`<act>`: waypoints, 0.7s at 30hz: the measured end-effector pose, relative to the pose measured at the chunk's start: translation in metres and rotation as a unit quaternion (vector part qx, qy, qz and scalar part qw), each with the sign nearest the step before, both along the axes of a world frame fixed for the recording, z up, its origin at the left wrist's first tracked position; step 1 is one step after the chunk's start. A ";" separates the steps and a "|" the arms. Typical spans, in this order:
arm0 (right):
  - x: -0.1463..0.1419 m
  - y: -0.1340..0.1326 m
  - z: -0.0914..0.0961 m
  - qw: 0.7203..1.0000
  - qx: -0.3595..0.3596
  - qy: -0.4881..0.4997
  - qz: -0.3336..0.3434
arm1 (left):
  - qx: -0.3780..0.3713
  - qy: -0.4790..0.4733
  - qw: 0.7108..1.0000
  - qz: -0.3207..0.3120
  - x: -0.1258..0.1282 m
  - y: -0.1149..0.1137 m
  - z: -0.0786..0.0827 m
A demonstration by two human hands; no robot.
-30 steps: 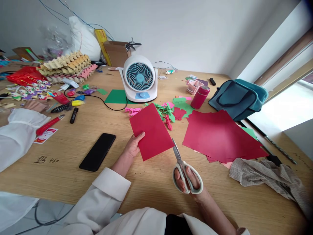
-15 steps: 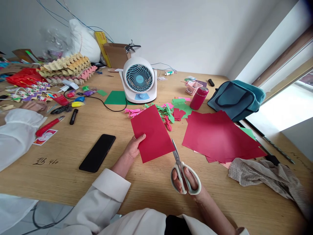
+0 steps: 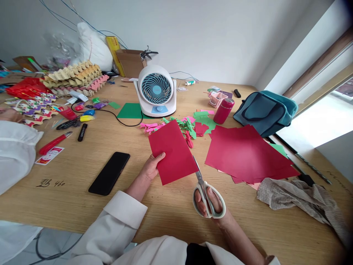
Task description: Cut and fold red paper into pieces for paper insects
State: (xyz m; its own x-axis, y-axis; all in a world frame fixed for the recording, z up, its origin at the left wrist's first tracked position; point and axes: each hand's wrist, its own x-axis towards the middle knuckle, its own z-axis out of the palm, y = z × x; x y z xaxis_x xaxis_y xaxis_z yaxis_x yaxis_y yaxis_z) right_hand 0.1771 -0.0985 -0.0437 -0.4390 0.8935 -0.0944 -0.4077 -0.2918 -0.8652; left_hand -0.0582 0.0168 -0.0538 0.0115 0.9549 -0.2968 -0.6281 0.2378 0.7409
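My left hand (image 3: 151,166) grips a red sheet of paper (image 3: 174,156) by its lower left edge, thumb on top. My right hand (image 3: 209,201) has its thumb and fingers through the pale handles of a pair of scissors (image 3: 201,180). The blades meet the sheet's right edge near its lower right corner; how far they part is hard to see. Beyond the sheet lie small green and pink paper cuttings (image 3: 189,127). A stack of larger red sheets (image 3: 245,152) rests to the right.
A white fan (image 3: 157,92) stands at the back. Left of my arm lies a black phone (image 3: 109,173). To the right are a red flask (image 3: 224,111), a blue bag (image 3: 264,112) and a crumpled cloth (image 3: 292,195). Another person's white sleeve (image 3: 16,154) reaches in from the left.
The scissor blades have come up against the sheet's edge, and the sheet has shifted slightly right. The other person's sleeve has drawn left, with a hand now showing.
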 end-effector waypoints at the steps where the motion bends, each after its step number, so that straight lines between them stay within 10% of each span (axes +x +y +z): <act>1: 0.000 0.000 0.000 1.000 0.000 -0.001 0.001 | 0.000 0.001 1.000 0.001 0.000 0.000 0.000; 21: -0.008 0.000 0.010 1.000 0.008 -0.007 -0.008 | 0.007 0.014 0.999 -0.037 0.004 -0.006 0.008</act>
